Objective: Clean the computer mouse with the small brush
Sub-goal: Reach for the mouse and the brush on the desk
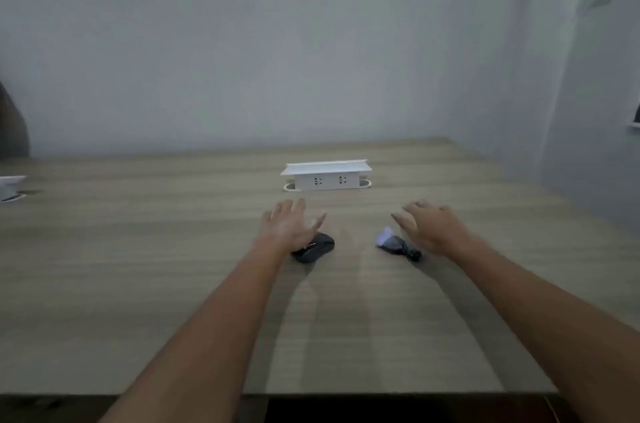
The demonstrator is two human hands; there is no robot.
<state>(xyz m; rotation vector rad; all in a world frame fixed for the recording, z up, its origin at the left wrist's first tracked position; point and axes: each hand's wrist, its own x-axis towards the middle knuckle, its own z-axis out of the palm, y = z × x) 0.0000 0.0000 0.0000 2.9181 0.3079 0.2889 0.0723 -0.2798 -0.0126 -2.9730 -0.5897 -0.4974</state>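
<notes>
A black computer mouse (314,247) lies on the wooden table (138,266), near the middle. My left hand (292,221) hovers just above and left of it, fingers spread, holding nothing; its wrist hides the mouse's left edge. To the right lies the small brush (396,244), with a dark handle and pale bristles pointing left. My right hand (431,225) is spread open just beyond and right of the brush, empty. The picture is slightly blurred.
A white pop-up socket box (326,174) stands on the table behind the hands. Another white box (10,185) sits at the far left edge. A grey wall rises behind the table; the table's near edge runs along the bottom.
</notes>
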